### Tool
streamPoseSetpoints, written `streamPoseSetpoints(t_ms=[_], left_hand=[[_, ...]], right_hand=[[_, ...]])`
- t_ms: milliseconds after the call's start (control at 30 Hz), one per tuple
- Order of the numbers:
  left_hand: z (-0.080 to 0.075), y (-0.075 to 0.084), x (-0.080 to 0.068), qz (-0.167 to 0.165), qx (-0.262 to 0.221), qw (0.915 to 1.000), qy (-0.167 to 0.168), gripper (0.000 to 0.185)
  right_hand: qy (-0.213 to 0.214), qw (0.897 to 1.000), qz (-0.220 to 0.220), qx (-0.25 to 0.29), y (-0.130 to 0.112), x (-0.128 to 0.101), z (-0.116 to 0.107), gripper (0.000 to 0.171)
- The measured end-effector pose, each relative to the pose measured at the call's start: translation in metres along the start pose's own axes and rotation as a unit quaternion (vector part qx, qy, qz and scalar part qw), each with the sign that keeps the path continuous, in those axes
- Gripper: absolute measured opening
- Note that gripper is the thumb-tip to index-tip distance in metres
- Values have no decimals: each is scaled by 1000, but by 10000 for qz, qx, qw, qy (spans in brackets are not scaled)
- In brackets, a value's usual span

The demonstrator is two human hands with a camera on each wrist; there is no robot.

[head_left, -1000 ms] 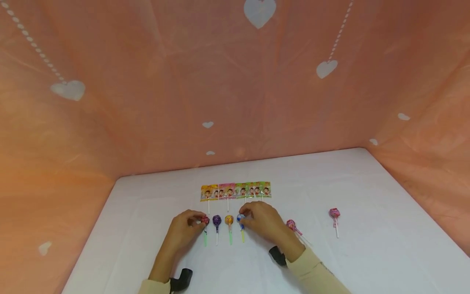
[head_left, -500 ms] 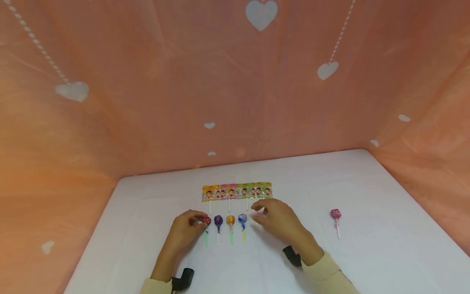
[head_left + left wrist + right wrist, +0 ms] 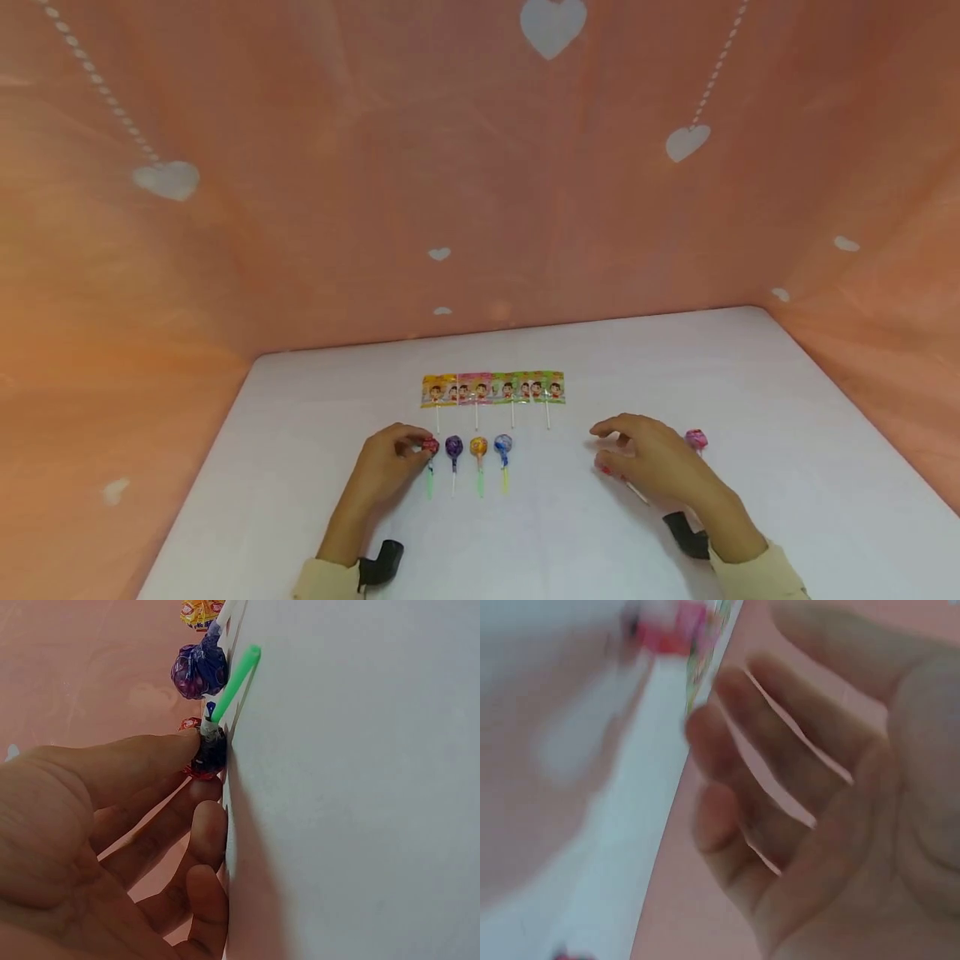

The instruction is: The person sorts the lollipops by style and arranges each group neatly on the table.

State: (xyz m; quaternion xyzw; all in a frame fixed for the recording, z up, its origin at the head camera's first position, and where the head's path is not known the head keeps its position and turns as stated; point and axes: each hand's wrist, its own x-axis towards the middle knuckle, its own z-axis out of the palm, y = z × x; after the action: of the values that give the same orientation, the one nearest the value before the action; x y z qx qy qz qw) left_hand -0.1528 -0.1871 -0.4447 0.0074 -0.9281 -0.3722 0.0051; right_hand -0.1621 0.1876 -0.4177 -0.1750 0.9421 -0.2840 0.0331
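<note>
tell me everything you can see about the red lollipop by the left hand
The red lollipop is a small round candy head in a shiny, crinkled red wrapper, on a light green stick that points toward the person. It lies flat on the white table, at the left end of a row, beside the purple lollipop. The left hand touches its head with thumb and fingertip, as the left wrist view shows.

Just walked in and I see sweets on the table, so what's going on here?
A person is laying lollipops in rows on a white table. The left hand pinches the red lollipop at the left end of a row of four; purple, orange and blue follow. Behind lies a row of flat packaged lollipops. The right hand hovers, fingers loose, over a pink lollipop; another pink one lies beyond.
</note>
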Motion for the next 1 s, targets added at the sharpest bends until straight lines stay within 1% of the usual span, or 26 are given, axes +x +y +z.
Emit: streamPoseSetpoints(t_ms=[67,100,200,267,433,533,633,833,1000], left_hand=[[1,0,0,-3,51,10000,4,20],[0,0,0,-10,72,10000,20,20],[-1,0,-2,-10,117,9999,46,21],[-2,1,-2,19,98,9999,50,21],[-5,0,-2,86,73,9999,105,21],[-5,-1,-2,84,48,9999,87,20],[-4,0,-1,73,28,10000,50,20],[-2,1,-1,67,27,10000,37,20],[1,0,1,101,-25,9999,53,20]], right_hand=[[-159,9998,-86,-90,8,-1,-4,26],[-229,9994,-209,-128,12,-1,-6,26],[-466,9983,-339,-106,19,-1,-8,25],[-590,9968,-541,-78,21,-1,-9,24],[-809,9927,-890,-104,23,1,-8,26],[-880,9916,-947,-49,24,2,-7,27],[-927,9913,-935,52,25,2,-6,26],[-967,9924,-729,211,25,3,-5,21],[-692,9973,-218,128,22,3,-5,16]])
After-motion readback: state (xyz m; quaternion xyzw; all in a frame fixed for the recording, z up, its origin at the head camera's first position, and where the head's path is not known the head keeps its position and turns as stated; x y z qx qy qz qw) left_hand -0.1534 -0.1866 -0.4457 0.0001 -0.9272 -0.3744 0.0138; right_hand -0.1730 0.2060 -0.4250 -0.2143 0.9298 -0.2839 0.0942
